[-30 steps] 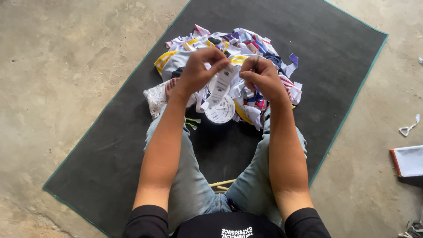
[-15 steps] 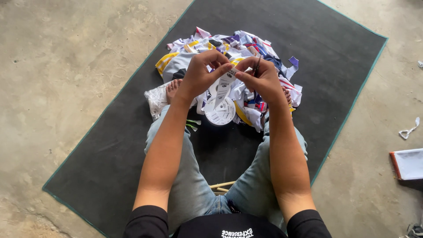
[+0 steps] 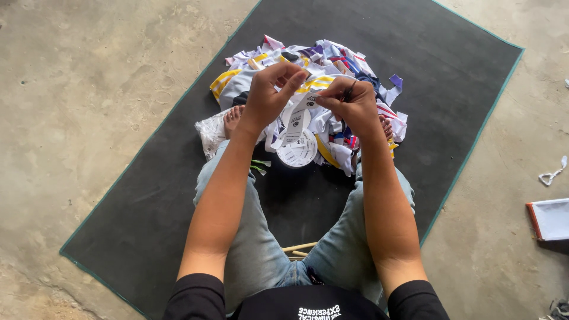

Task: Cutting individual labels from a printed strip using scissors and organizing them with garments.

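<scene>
Dark mat [image 3: 148, 195] on concrete floor, person seated on it. Heap of coloured garments [image 3: 332, 65] at mat's far end, between feet. White tag strip [image 3: 296, 121] raised above heap for close work. Left hand [image 3: 267, 98] pinching strip top; right hand [image 3: 349, 104] grip pressed on thin dark tool, at strip's top edge.

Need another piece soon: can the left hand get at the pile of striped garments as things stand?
Probably yes: the left hand hovers directly over the pile of striped garments with nothing between, though its fingers now pinch white paper tags.
</scene>
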